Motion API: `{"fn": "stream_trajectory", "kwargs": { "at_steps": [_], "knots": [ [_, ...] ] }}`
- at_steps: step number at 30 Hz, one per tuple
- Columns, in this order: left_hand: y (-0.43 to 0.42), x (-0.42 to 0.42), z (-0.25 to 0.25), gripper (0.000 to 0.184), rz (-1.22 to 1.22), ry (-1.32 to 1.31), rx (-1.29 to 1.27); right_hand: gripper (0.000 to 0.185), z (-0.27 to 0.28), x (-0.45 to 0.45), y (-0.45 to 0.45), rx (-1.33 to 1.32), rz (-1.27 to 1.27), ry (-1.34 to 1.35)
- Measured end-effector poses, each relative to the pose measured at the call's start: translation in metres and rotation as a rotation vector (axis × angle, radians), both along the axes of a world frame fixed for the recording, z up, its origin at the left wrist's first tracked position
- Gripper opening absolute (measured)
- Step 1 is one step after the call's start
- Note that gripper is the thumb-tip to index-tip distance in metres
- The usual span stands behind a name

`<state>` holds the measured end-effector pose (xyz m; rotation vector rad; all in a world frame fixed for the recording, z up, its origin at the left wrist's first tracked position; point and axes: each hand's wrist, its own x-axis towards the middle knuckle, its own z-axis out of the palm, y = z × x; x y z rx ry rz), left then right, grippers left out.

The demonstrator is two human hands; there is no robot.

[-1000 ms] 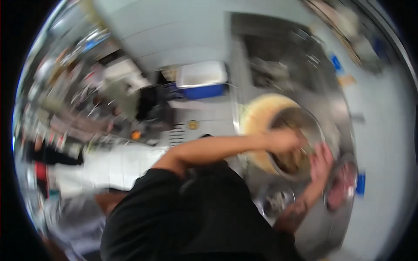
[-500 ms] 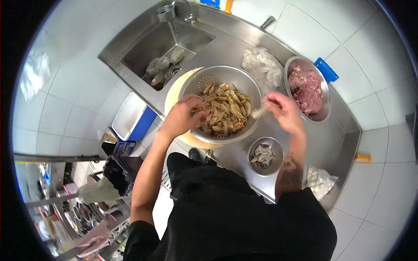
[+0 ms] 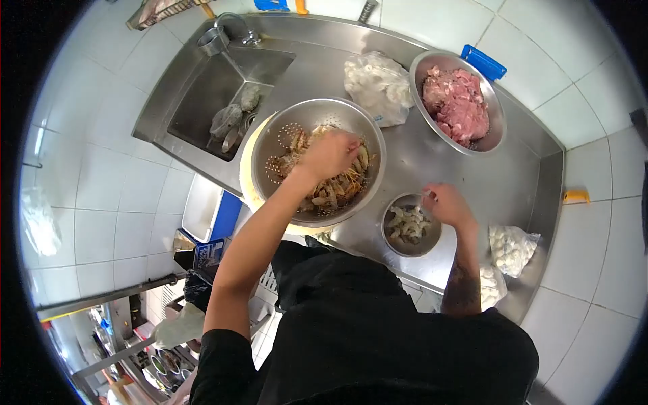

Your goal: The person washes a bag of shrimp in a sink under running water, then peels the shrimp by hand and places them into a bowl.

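Shell-on shrimp (image 3: pixel 331 192) lie in a large perforated metal colander (image 3: pixel 273 145), which rests on a round yellowish board (image 3: pixel 248 169). Over the shrimp is my left hand (image 3: pixel 329 155), its fingers curled together at the pile; what they hold, if anything, is hidden. My right hand (image 3: pixel 448 204) is at the right rim of a small metal bowl (image 3: pixel 391 246), fingers bent. Whether those fingers hold anything is too small to tell. Peeled, greyish shrimp (image 3: pixel 409 225) lie in that bowl.
Behind stand a plastic bag of pale pieces (image 3: pixel 379 88) and an oval metal bowl (image 3: pixel 496 135) of pink meat (image 3: pixel 457 106). More bags (image 3: pixel 511 250) lie at the right. The sink (image 3: pixel 196 118) is at the left, with a blue-and-white container (image 3: pixel 226 216) below it.
My left hand has moved right, over the shrimp. My right hand has come down from beside the colander to the small bowl, which holds more peeled shrimp. The view has shifted.
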<state>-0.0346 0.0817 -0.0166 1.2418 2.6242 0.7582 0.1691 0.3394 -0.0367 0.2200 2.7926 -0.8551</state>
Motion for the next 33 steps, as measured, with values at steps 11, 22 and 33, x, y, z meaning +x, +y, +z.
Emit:
{"fn": "stream_trajectory", "kwargs": {
  "at_steps": [11,22,33],
  "knots": [
    [-0.007,-0.007,-0.026,0.027,0.031,0.041,-0.191,0.022,0.0,-0.002,0.003,-0.124,-0.156,0.068],
    [-0.011,0.01,0.011,0.018,-0.183,0.139,-0.228,0.021,0.012,-0.003,-0.003,-0.195,-0.189,0.132],
    [-0.028,0.021,0.028,0.018,-0.084,-0.17,0.002,0.022,0.067,-0.037,-0.062,-0.381,-0.135,0.374]
  ]
}}
